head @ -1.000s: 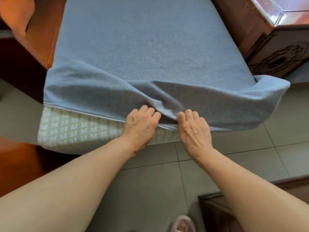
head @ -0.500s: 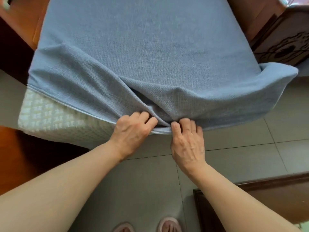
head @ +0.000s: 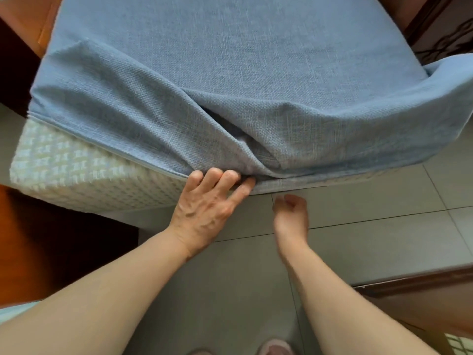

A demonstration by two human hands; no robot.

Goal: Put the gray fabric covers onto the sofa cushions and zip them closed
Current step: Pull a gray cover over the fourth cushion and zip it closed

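Fingers (head: 225,179) of the left hand (head: 204,213), slightly spread, press the hem of the gray cover (head: 230,80) against the near face of the cushion (head: 84,172); whether the fingertips pinch the cloth cannot be told. The right hand (head: 290,213) hangs just beside it, off the cloth, fingers loosely curled and holding nothing. The cover lies over the top of the cushion and drapes down the near face, bunched into a deep diagonal fold above the left hand. At the left corner the white quilted cushion is bare below the hem; at the right the cover hangs loose past the corner. The cushion juts over the tiled floor (head: 371,226) from a wooden seat (head: 30,16).

Judged stage: drawing the open end down, zip not yet started. To do it well, smooth out the fold first, pull the hem evenly over both corners, then bring the two zip edges level before closing.
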